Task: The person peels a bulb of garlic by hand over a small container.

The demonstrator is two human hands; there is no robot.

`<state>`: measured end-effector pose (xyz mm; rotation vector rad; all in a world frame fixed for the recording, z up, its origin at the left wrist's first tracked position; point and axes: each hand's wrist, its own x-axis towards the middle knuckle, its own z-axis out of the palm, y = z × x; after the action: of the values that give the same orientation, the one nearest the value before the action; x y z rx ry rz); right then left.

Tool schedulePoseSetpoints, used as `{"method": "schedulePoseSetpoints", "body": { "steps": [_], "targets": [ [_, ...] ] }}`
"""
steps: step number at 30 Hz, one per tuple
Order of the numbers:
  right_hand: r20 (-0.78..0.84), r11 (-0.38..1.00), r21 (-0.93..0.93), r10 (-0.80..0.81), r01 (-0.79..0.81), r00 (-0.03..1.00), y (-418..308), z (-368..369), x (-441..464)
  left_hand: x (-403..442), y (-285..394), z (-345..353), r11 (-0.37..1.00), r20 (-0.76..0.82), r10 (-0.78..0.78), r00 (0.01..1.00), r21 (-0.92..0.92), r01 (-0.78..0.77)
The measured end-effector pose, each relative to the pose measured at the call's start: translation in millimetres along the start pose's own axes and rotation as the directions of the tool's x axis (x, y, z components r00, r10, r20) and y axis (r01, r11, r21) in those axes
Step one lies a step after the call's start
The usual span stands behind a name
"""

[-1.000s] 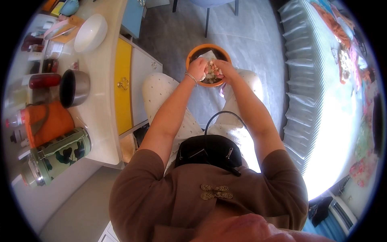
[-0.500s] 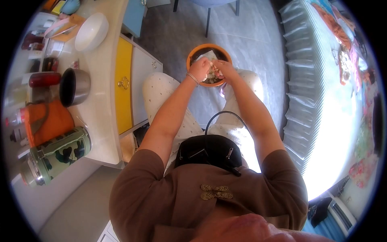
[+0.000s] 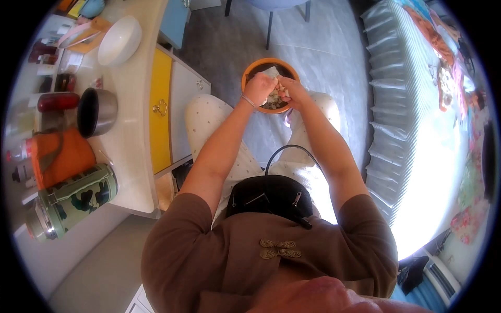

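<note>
Both hands are close together above a round orange bin [image 3: 254, 68] between the knees. My left hand [image 3: 259, 87], with a bracelet at the wrist, has its fingers curled in, and its fingertips meet the other hand. My right hand [image 3: 294, 92] is bent inward with fingers closed. What they pinch is too small to make out. Inside the bin, below the fingers, lie a pale crumpled piece [image 3: 270, 72] and light scraps [image 3: 273, 99].
On the left, a counter holds a white bowl [image 3: 120, 40], a metal pot [image 3: 99, 112], an orange bag [image 3: 62, 156] and a camouflage flask [image 3: 81, 201]. A chair [image 3: 276, 4] stands ahead. To the right is a bed with a ruffled skirt [image 3: 387, 104]. A black bag [image 3: 269, 195] rests on the lap.
My left hand has turned slightly, and its fingers have shifted a little against the right. The right hand stays in nearly the same place over the bin.
</note>
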<state>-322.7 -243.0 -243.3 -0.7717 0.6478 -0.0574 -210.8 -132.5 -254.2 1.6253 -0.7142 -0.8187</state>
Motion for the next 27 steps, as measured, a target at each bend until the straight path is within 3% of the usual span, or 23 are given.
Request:
{"method": "schedulePoseSetpoints", "body": {
  "steps": [1, 5, 8, 11, 16, 17, 21, 23, 27],
  "targets": [
    [-0.027, 0.998, -0.067, -0.019, 0.017, 0.999, 0, 2, -1, -1, -7, 2, 0.959, -0.04, 0.168, 0.985, 0.238, -0.154],
    [-0.14, 0.95, -0.308, -0.099, 0.052, 0.985, 4, 8, 0, 8, -33, 3, 0.963, -0.03, 0.174, 0.984, 0.215, -0.164],
    [-0.146, 0.933, -0.356, -0.106, 0.048, 0.984, 4, 7, 0, 7, -32, 0, 0.976, -0.025, 0.064, 0.998, 0.211, -0.057],
    [-0.162, 0.934, -0.355, -0.098, 0.034, 0.982, 3, 13, -3, 8, -34, 1, 0.948, -0.079, 0.174, 0.982, 0.284, -0.145],
    [-0.008, 0.992, -0.127, -0.009, 0.008, 1.0, 4, -1, 3, 6, -23, -2, 0.992, 0.039, -0.073, 0.997, -0.105, 0.077],
    [0.019, 0.999, -0.045, 0.016, -0.016, 1.0, 6, -5, 5, 5, -19, -2, 0.992, 0.04, -0.072, 0.997, -0.105, 0.076],
    [-0.045, 0.997, -0.079, 0.006, -0.01, 0.999, 6, -2, 4, 4, -17, 1, 0.999, 0.055, -0.032, 0.998, 0.021, 0.031],
    [-0.093, 0.98, -0.195, -0.06, 0.041, 0.994, 4, 5, 0, 4, -20, 2, 0.998, 0.049, 0.0, 0.999, 0.07, -0.004],
    [-0.106, 0.965, -0.254, -0.089, 0.059, 0.99, 8, 3, 4, 6, -25, 1, 0.991, -0.014, 0.013, 1.0, 0.13, -0.011]
  ]
}}
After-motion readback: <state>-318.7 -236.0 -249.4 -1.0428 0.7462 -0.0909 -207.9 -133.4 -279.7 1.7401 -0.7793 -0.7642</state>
